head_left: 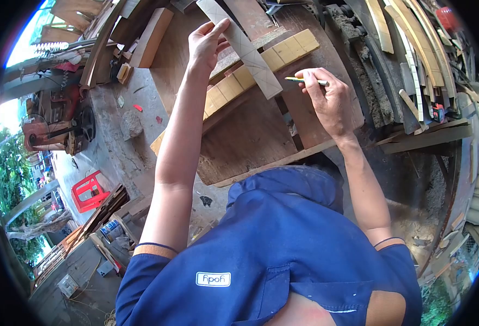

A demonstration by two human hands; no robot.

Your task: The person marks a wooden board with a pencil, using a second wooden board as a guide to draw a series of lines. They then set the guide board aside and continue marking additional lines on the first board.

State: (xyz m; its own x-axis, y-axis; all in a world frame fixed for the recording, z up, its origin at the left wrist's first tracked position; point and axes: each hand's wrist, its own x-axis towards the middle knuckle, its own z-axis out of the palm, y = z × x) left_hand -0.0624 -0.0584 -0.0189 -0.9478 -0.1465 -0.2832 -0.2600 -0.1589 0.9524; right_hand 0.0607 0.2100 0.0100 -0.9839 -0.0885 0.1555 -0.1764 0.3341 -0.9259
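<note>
My left hand [208, 45] grips the edge of a long flat pale strip [245, 51] marked with crossing pencil lines, thumb on its top face. The strip slants down to the right and crosses over a yellowish wooden bar [226, 93] that has lines drawn across it. In my right hand [329, 100] is a pencil [294, 79], its yellow end pointing left toward the strip's lower end, a short gap away. Both pieces are over a brown wooden work table [245, 144].
A thick wooden block [151, 38] stands at the table's upper left. Long boards and offcuts [413, 43] are stacked at right. A red plastic stool [89, 191] lies on the floor at left, near a paint can [110, 231]. Machinery [54, 133] stands at far left.
</note>
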